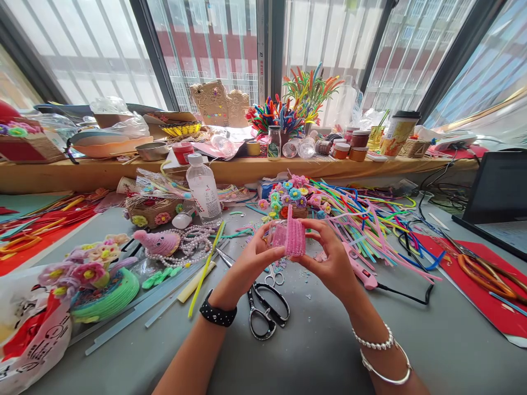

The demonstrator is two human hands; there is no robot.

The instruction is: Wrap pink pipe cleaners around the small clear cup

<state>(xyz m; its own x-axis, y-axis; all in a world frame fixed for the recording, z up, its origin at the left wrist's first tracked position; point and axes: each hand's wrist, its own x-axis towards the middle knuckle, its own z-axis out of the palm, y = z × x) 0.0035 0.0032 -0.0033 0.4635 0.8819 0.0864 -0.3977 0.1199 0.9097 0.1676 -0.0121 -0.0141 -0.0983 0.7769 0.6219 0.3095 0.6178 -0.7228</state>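
Note:
Between both hands, above the middle of the table, is a small clear plastic container partly covered with rows of pink pipe cleaner [295, 241]; one pink end sticks up. My left hand [253, 257] grips the clear side, thumb in front. Closed on the pink side is my right hand [330, 253], its thumb below and index finger on top. Black-handled scissors [267, 310] lie below the hands, with a smaller pair of scissors [275, 276] just above them. A pink glue gun [360, 266] rests right of my right hand.
Behind the hands stand pipe-cleaner flowers [294, 195], with loose pipe cleaners [370, 219] spread to the right. Left are a water bottle [204, 189], pearl strings [197, 241], glue sticks [140, 310] and a green flower basket [107, 293]. A laptop [494, 192] stands far right.

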